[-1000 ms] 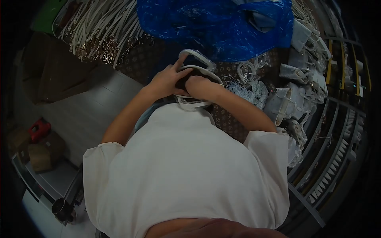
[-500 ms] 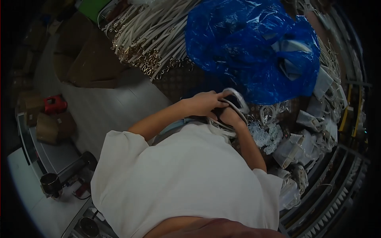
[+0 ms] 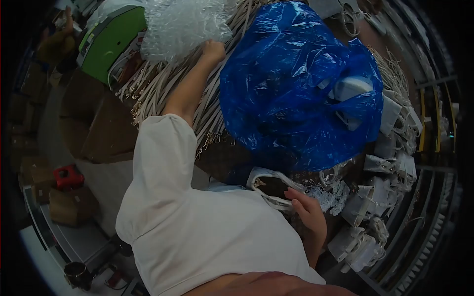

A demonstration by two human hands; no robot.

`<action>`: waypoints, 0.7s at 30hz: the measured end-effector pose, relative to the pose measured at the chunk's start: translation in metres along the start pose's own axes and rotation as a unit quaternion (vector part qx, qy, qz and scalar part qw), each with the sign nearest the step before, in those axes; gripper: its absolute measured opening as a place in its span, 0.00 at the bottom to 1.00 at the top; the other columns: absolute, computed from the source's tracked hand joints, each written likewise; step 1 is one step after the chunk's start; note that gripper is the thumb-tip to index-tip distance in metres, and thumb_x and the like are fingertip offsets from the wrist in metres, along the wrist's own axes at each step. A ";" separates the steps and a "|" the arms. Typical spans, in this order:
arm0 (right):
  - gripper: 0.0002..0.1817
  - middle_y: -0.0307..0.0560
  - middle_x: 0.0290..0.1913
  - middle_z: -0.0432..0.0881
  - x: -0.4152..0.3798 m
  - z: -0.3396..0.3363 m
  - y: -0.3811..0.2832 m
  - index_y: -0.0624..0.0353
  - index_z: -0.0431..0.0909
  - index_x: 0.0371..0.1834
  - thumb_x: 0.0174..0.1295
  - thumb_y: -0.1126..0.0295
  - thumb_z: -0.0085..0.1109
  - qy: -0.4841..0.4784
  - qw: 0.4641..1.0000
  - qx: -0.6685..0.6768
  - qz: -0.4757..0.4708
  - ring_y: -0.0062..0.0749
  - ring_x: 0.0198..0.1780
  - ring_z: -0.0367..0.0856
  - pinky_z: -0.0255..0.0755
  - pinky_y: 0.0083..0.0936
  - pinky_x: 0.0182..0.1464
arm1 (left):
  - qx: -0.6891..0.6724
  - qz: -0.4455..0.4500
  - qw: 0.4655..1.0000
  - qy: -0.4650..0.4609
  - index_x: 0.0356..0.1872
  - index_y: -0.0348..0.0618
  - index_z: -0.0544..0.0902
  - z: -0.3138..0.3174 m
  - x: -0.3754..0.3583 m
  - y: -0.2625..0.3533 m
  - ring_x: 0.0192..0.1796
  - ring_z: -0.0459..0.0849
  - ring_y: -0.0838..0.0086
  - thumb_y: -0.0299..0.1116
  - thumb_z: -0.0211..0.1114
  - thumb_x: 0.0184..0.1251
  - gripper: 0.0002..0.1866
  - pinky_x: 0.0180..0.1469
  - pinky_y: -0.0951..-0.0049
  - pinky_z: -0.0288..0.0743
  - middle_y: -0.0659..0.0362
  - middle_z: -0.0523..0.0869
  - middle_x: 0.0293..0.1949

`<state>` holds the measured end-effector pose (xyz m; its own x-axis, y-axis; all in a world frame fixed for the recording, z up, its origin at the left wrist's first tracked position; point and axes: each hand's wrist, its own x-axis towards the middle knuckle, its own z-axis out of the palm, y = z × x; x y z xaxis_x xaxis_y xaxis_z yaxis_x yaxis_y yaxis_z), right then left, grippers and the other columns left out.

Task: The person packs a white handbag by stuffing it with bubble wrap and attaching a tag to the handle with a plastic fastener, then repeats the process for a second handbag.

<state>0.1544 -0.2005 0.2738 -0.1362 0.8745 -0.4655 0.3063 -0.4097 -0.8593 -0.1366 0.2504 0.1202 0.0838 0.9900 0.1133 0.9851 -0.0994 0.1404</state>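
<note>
My left hand (image 3: 213,51) is stretched far forward over the straps, its fingers closed at the edge of a clear bubble-wrap heap (image 3: 182,29). Close to my body, my right hand (image 3: 310,211) grips the rim of a small white handbag (image 3: 256,176), thumb on top. The bag's mouth faces up and shows a dark inside. Long pale straps (image 3: 207,106) with gold-coloured clasps lie beneath my left forearm. A big blue plastic bag (image 3: 291,84) rests just beyond the handbag, with white items on it or in it.
Several wrapped white handbags (image 3: 363,202) are piled at the right, beside a metal rack (image 3: 419,227). A green case (image 3: 113,44) stands at the back left. On the left are cardboard boxes (image 3: 69,204) and a red object (image 3: 68,176). Another person (image 3: 57,47) is at the far left.
My left hand has left the handbag and reached forward to the bubble wrap. My right hand keeps the bag, now turned mouth up. The view has tilted, showing more of the far side.
</note>
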 end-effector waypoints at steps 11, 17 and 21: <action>0.20 0.50 0.46 0.80 0.001 -0.013 -0.019 0.65 0.70 0.56 0.58 0.75 0.54 0.072 0.992 -0.059 -0.087 0.32 0.47 0.79 0.71 0.23 0.48 | -0.217 0.140 0.902 0.347 0.31 0.38 0.78 -0.100 -0.107 0.008 0.33 0.82 0.59 0.24 0.62 0.53 0.05 0.36 0.67 0.75 0.52 0.81 0.33; 0.55 0.59 0.69 0.49 0.090 0.005 -0.066 0.57 0.46 0.69 0.39 0.63 0.74 0.238 0.863 -0.249 -0.370 0.52 0.68 0.53 0.53 0.40 0.65 | -0.609 0.195 0.749 0.172 0.39 0.39 0.74 -0.212 -0.225 0.069 0.37 0.81 0.76 0.21 0.58 0.59 0.07 0.39 0.77 0.75 0.61 0.79 0.33; 0.57 0.59 0.68 0.50 0.116 0.021 -0.078 0.58 0.45 0.69 0.37 0.63 0.75 0.216 0.811 -0.232 -0.493 0.52 0.69 0.49 0.46 0.42 0.68 | -0.714 0.234 0.659 0.034 0.43 0.39 0.71 -0.222 -0.260 0.097 0.42 0.79 0.79 0.24 0.58 0.61 0.10 0.42 0.79 0.75 0.59 0.78 0.39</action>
<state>0.0947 -0.0730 0.2822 -0.2190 0.7683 0.6014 0.5841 0.5970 -0.5500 -0.0958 -0.0386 0.3231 0.2736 0.8152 0.5104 -0.2959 -0.4336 0.8511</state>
